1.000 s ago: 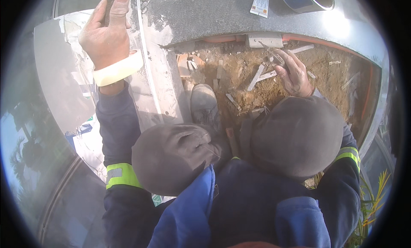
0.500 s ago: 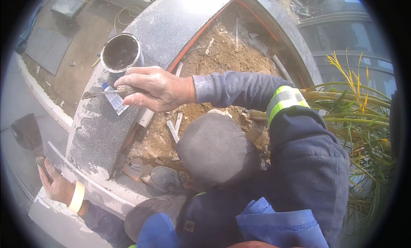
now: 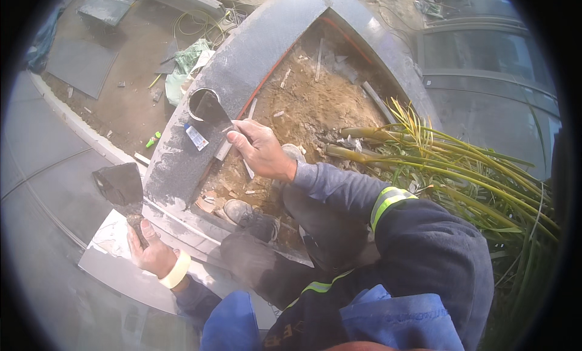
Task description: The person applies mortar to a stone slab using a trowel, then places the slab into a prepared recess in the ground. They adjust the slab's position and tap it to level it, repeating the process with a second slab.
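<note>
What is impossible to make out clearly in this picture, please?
In the head view:
Handle of the dark blade: hidden inside the right hand.
Inside of the can: mostly covered by that blade.
Print on the tube: too small to read.
Left sleeve's upper part: behind the blue cloth.

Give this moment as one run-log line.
Left hand: grips dark, broad-bladed scraper | Right hand: beside open, pale-rimmed round can, grip unclear | Nearby: white, blue-capped tube on grey stone ledge

Looks like an outdoor building site tbh: bare dirt (image 3: 300,102) littered with broken strips (image 3: 319,60) inside a smeared stone border (image 3: 260,42), loose cables (image 3: 233,16), a grey slab (image 3: 82,66) lying around, leafy plant (image 3: 448,169) in the sunshine.
</note>
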`<state>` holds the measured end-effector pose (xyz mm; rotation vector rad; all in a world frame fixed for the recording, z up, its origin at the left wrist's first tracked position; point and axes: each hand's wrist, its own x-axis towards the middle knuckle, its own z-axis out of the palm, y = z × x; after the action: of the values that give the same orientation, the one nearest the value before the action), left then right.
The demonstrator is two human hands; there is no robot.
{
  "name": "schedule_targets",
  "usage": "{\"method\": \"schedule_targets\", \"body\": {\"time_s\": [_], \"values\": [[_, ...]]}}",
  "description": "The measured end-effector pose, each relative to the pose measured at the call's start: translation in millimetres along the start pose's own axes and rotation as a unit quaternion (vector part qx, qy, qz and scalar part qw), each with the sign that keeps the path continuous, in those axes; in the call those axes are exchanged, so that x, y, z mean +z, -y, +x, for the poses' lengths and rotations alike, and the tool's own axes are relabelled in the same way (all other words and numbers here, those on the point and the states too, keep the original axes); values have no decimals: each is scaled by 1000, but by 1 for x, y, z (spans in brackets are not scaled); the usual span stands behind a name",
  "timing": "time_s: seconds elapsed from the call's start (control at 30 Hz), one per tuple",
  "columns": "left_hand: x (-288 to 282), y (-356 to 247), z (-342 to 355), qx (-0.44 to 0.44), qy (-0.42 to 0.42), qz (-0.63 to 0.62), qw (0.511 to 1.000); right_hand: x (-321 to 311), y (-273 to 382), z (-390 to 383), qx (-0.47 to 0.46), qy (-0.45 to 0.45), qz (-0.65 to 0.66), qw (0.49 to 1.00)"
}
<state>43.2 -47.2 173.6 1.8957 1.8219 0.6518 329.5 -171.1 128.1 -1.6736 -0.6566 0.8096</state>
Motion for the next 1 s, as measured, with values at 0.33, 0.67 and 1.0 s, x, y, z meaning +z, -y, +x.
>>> {"method": "schedule_targets", "body": {"time_s": [0.33,0.67,1.0], "values": [[-206,-127,-91,-63,163,-189,966,-53,257,-125,202,162,-48,965],[-340,-210,-51,18,145,-184,972,-102,401,-125,-101,122,-195,968],[-269,-275,-46,-164,59,-80,981,-445,243,69,81,67,-542,834]]}}
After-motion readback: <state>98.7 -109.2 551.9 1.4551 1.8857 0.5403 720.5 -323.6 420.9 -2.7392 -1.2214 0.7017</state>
